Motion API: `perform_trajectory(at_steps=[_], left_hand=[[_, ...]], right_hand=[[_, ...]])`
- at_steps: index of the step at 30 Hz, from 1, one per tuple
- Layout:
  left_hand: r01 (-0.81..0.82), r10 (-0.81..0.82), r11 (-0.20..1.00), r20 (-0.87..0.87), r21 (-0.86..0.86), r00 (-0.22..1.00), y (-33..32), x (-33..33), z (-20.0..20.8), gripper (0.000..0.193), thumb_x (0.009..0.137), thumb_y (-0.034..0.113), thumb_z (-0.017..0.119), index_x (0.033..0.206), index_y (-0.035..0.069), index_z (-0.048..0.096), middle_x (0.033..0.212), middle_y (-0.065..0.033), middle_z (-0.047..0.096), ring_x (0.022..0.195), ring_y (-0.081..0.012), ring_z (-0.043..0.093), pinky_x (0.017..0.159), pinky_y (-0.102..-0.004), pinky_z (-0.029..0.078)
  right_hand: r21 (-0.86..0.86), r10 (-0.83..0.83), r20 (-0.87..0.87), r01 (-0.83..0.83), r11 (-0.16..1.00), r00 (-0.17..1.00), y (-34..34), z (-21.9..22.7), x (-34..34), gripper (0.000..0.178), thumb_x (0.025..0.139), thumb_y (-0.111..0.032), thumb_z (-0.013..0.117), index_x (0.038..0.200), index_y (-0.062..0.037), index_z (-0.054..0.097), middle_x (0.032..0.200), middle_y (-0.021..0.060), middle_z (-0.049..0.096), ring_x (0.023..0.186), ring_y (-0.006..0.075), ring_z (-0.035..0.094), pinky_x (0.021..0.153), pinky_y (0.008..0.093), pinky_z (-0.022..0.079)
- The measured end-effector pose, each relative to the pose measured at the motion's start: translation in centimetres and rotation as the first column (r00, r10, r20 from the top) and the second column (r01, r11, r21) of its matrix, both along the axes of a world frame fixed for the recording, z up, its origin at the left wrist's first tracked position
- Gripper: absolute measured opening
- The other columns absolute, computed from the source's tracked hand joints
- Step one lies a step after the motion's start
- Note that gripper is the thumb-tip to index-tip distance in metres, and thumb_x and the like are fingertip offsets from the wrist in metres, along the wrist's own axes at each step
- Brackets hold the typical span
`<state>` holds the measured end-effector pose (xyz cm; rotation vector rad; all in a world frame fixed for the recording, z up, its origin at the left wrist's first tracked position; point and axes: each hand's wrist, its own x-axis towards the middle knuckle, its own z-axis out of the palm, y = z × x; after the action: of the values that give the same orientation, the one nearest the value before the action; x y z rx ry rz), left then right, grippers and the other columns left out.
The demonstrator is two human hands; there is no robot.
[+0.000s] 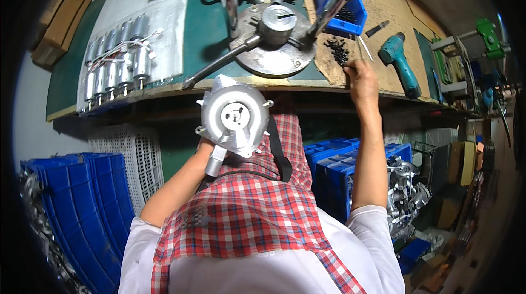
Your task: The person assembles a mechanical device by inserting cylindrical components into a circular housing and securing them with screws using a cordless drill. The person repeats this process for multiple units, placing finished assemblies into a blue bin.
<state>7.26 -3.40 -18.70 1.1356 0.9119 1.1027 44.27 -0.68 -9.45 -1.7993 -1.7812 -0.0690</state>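
Note:
My left hand (206, 149) holds a round silver metal housing (234, 115) with a small motor attached under it, just below the workbench edge and above my checked apron. My right hand (360, 78) reaches up onto the bench, its fingers pinched at a pile of small black screws (337, 49); whether a screw is between the fingers cannot be made out. A round metal fixture (275, 47) with a long lever handle stands on the bench between both hands.
A row of cylindrical motors (116, 67) lies on a plastic sheet at the bench's left. A blue bin (342, 4) and a teal cordless drill (400, 58) sit at the right. Blue crates (93, 206) and more metal housings (405, 190) stand below the bench.

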Motion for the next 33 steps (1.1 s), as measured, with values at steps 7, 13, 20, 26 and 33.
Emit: perform_trajectory(at_steps=[7, 13, 20, 26, 33], left_hand=[[-0.030, 0.031, 0.998, -0.034, 0.049, 0.999, -1.0, 0.3, 1.2, 0.052, 0.082, 0.015, 0.078, 0.126, 0.007, 0.053, 0.120, -0.0073, 0.054, 0.115, -0.0186, 0.052, 0.102, -0.0325, 0.044], [0.054, 0.005, 0.982, -0.316, 0.180, 0.949, -1.7, 0.2, 4.3, 0.059, 0.073, 0.015, 0.081, 0.125, 0.006, 0.054, 0.120, -0.0103, 0.053, 0.112, -0.0262, 0.052, 0.099, -0.0378, 0.044], [0.094, 0.160, 0.884, -0.486, 0.458, 0.859, -1.2, 0.7, 6.7, 0.059, 0.067, 0.018, 0.083, 0.118, 0.006, 0.057, 0.119, -0.0090, 0.050, 0.110, -0.0295, 0.048, 0.098, -0.0408, 0.042], [0.068, 0.153, 0.927, -0.535, 0.370, 0.831, -1.1, 1.3, 7.5, 0.050, 0.069, 0.018, 0.081, 0.113, 0.006, 0.060, 0.114, -0.0075, 0.053, 0.105, -0.0290, 0.048, 0.094, -0.0410, 0.043], [0.182, 0.114, 0.895, -0.603, 0.408, 0.789, -1.2, 1.2, 6.8, 0.057, 0.072, 0.019, 0.080, 0.122, 0.007, 0.055, 0.112, -0.0102, 0.053, 0.105, -0.0296, 0.052, 0.091, -0.0398, 0.047]], right_hand=[[0.041, 0.152, -0.667, -0.168, 0.985, 0.730, -3.1, 3.5, -7.4, 0.007, 0.091, -0.001, 0.065, 0.097, 0.0018, 0.068, 0.089, 0.0108, 0.069, 0.081, 0.0143, 0.063, 0.075, 0.0262, 0.051], [-0.080, 0.197, -0.782, -0.408, 0.909, 0.591, -7.3, 3.3, -18.1, 0.009, 0.085, 0.002, 0.070, 0.093, -0.0003, 0.066, 0.085, 0.0099, 0.067, 0.074, 0.0161, 0.065, 0.066, 0.0283, 0.051], [-0.039, 0.330, -0.613, -0.445, 0.895, 0.718, -7.8, 2.3, -18.9, 0.010, 0.087, 0.004, 0.070, 0.093, 0.0016, 0.062, 0.084, 0.0057, 0.067, 0.077, 0.0099, 0.062, 0.069, 0.0250, 0.051], [-0.180, 0.053, -0.815, -0.338, 0.924, 0.578, -7.8, 0.7, -18.7, 0.026, 0.081, -0.001, 0.076, 0.093, -0.0013, 0.053, 0.077, 0.0085, 0.065, 0.068, 0.0178, 0.065, 0.064, 0.0295, 0.051], [-0.352, -0.082, -0.696, -0.239, 0.905, 0.714, -7.5, 0.9, -18.0, 0.044, 0.070, -0.012, 0.088, 0.096, -0.0020, 0.053, 0.079, 0.0052, 0.052, 0.073, 0.0139, 0.048, 0.068, 0.0303, 0.046]])
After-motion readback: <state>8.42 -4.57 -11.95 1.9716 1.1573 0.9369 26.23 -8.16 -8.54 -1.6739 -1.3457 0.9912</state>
